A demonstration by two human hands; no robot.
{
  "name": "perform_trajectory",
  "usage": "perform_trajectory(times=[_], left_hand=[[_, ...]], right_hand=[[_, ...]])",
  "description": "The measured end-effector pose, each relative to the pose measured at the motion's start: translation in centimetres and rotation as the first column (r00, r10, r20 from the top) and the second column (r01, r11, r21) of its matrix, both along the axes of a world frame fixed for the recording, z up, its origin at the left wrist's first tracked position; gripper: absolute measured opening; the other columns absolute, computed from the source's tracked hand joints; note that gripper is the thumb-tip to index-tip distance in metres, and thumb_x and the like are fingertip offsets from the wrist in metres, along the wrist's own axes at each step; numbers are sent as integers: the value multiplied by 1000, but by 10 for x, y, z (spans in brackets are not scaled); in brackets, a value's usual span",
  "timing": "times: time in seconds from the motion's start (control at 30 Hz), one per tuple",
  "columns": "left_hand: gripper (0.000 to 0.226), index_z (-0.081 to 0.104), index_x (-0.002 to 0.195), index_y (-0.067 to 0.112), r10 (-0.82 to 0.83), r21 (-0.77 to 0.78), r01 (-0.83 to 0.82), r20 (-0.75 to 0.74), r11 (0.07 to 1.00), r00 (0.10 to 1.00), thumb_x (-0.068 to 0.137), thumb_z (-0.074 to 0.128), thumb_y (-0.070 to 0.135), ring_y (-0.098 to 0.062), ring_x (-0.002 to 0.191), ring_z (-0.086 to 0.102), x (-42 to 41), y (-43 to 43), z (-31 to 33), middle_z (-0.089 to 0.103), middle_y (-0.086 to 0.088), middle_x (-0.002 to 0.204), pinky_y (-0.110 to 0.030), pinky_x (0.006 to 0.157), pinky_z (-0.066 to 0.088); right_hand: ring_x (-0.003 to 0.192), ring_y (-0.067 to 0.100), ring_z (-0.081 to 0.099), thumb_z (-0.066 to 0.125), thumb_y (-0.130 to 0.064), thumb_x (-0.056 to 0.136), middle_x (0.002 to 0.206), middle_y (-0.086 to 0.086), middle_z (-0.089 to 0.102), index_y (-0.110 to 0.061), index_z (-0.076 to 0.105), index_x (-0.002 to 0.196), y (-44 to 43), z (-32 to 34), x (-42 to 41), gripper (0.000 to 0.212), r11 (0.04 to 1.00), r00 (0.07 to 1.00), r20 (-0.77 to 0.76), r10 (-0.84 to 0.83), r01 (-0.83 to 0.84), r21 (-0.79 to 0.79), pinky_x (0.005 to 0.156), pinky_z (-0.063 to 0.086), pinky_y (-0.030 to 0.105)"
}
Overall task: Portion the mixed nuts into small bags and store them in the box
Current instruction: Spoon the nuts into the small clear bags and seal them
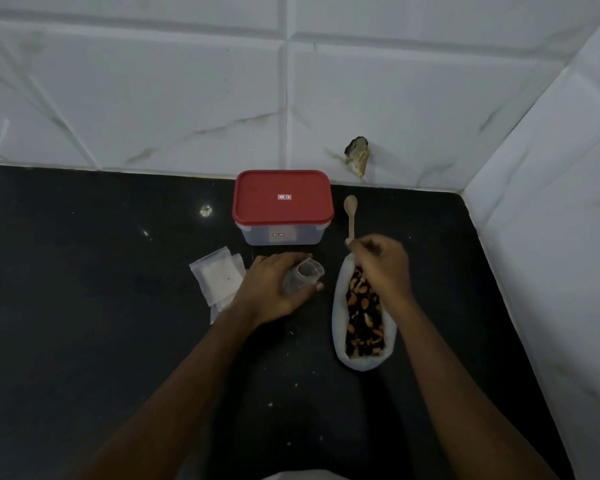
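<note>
Fingers [286, 260] of the left hand [269, 289] curl round the small bag [305, 273], while the right hand [381, 265] curls at the spoon [350, 209] handle, grip unclear; a sagging mouth could scatter mixed nuts [362, 313].

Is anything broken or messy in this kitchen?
Yes. The white wall tile has a broken dark hole just above the black counter, behind the wooden spoon. A few pale crumbs lie scattered on the counter. The mixed nuts all sit inside their white bag.

Dim, soft, bluish; wide-angle bending at edges
</note>
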State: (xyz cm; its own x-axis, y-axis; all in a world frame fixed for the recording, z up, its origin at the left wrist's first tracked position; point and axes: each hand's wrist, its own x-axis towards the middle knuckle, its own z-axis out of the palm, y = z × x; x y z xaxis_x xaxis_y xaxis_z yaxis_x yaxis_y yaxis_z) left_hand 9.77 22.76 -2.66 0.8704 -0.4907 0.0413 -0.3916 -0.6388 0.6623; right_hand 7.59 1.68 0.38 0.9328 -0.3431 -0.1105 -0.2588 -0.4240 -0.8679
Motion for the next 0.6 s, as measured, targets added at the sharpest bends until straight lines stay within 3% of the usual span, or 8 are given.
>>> perform_trajectory(times=[0.1,0.17,0.23,0.3,0.37,0.6], left_hand=[[67,52,133,27,14,11,-14,-36,1000,999,81,50,70,-7,118,54,2,1,-5,60,6,129,-42,105,42],[66,54,130,27,0,12,1,-48,1000,999,82,48,71,-7,112,56,2,-2,-7,62,6,124,-43,99,47],[66,55,129,25,-38,31,39,-58,999,998,82,46,71,-8,107,57,0,-5,-9,63,5,121,-42,96,48],[65,52,132,25,-76,69,81,-72,994,995,85,47,70,-9,107,57,-1,-8,-10,62,4,122,-40,98,46],[62,46,136,24,-102,113,113,-102,987,990,89,52,64,-11,110,55,-2,-12,-11,60,1,127,-35,100,41],[66,39,138,29,-97,199,135,-190,971,977,86,47,70,-15,118,49,-12,-21,-22,54,-1,133,-43,106,34]], right_hand=[[83,8,59,59,-27,96,85,-6,61,-25,58,87,-15,-7,34,9,974,993,-83,-79,59,-217,80,47,28],[76,8,58,59,-33,96,84,-4,62,-24,62,91,-18,-13,59,10,931,989,-117,-91,43,-362,66,44,26],[73,10,58,60,-40,94,81,-3,62,-19,65,94,-18,-22,80,22,882,983,-172,-70,-20,-472,55,38,25],[85,20,63,62,-49,89,89,3,65,-13,65,100,-17,-32,94,37,831,963,-266,-46,-111,-545,61,45,28],[94,26,62,65,-50,86,100,8,64,-10,60,109,-15,-37,103,47,800,936,-348,-47,-174,-574,73,52,35],[85,22,58,64,-38,91,94,8,59,-9,60,107,-20,-36,107,33,870,865,-485,-128,-137,-474,70,47,34]])
